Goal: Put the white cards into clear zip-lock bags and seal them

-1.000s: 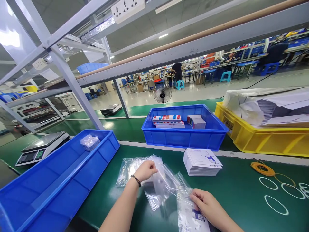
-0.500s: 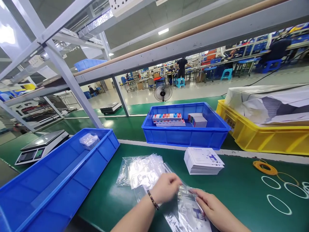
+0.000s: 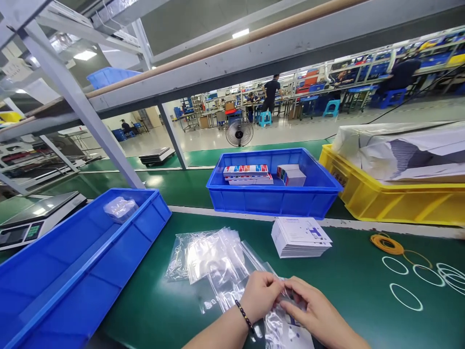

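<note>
Hands meet at the bottom centre of the head view, above the green work surface [image 3: 356, 281]. Left hand [image 3: 259, 293], with a beaded bracelet [image 3: 244, 316] on its wrist, pinches the upper edge of a clear plastic bag [image 3: 281, 327] between thumb and fingertips. Right hand [image 3: 314, 312] grips the same bag from the opposite side, its fingers closed on the film just beside those of the left hand; the two hands touch or nearly touch at the bag's top. A printed card with blue marking shows through the bag film below the hands, partly cut off by the lower frame edge. Loose clear bags [image 3: 210, 254] lie spread on the surface just to the left of and beyond the left hand, overlapping one another. A stack of printed cards [image 3: 300, 236] rests on the surface beyond the hands, near the front wall of the middle blue bin [image 3: 272, 201], which holds flat printed boxes. A long blue bin [image 3: 72, 276] stands to the left with a small bundle of clear film at its far end, and a weighing scale [image 3: 36, 220] sits beside it. A yellow bin [image 3: 399, 203] holding wrapped sheets stands at the right. Rubber bands [image 3: 403, 276], orange and white, lie on the surface well to the right of the hands.
</note>
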`<state>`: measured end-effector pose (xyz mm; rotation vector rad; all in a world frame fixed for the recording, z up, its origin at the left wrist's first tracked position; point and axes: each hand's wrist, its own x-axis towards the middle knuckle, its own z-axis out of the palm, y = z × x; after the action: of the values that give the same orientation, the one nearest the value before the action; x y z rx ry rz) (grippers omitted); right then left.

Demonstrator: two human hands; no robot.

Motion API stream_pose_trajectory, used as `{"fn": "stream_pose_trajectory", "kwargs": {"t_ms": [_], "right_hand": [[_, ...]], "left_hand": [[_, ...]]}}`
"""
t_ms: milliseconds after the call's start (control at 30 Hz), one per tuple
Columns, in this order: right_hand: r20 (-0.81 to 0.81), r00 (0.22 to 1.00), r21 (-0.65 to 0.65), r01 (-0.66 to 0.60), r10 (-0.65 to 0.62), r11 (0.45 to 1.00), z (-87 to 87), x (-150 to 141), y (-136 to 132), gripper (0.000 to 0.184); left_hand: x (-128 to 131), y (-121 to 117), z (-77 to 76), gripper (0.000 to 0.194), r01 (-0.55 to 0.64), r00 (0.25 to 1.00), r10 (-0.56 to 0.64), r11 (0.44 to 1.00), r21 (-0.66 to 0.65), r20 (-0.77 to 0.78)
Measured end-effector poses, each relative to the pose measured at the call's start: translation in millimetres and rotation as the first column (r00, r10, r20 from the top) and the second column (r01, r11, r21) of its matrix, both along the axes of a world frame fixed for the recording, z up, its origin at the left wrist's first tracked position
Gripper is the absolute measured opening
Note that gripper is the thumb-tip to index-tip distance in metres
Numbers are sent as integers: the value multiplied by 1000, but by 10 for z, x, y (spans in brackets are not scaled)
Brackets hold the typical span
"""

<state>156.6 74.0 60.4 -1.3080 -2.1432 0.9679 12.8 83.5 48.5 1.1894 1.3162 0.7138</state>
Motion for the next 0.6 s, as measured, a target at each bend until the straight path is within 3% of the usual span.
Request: {"fn": "stream_pose_trajectory", "kwargs": {"t_ms": [133, 233, 333, 400, 467, 533, 600], "right_hand": [[-54, 998, -1, -7, 7, 1000, -13, -43, 19, 27], [5, 1000, 69, -22, 22, 997, -83, -68, 30, 33], [165, 978, 221, 91, -129, 971, -159, -61, 56, 32], [218, 941, 298, 190, -261, 935, -183, -34, 74, 32], [197, 933, 334, 225, -301, 915, -182, -7, 75, 30], [137, 963, 379, 166, -233, 910, -170, 4, 50, 23], [109, 987, 437, 61, -120, 897, -164, -4, 14, 33]], "left_hand": [[-56, -31, -48, 23, 67, 998, -66, 995, 71, -16], [-78, -47, -54, 25, 169, 984, -156, 969, 181, -88], [-67, -77, -46, 30, 233, 960, -185, 944, 232, -208], [-54, -86, -48, 30, 200, 961, -153, 960, 194, -231], [-51, -67, -65, 28, 117, 980, -94, 985, 124, -178], [-60, -22, -95, 26, 33, 993, -26, 998, 61, -115], [-77, 28, -127, 25, -1, 997, 2, 1000, 11, -75]]}}
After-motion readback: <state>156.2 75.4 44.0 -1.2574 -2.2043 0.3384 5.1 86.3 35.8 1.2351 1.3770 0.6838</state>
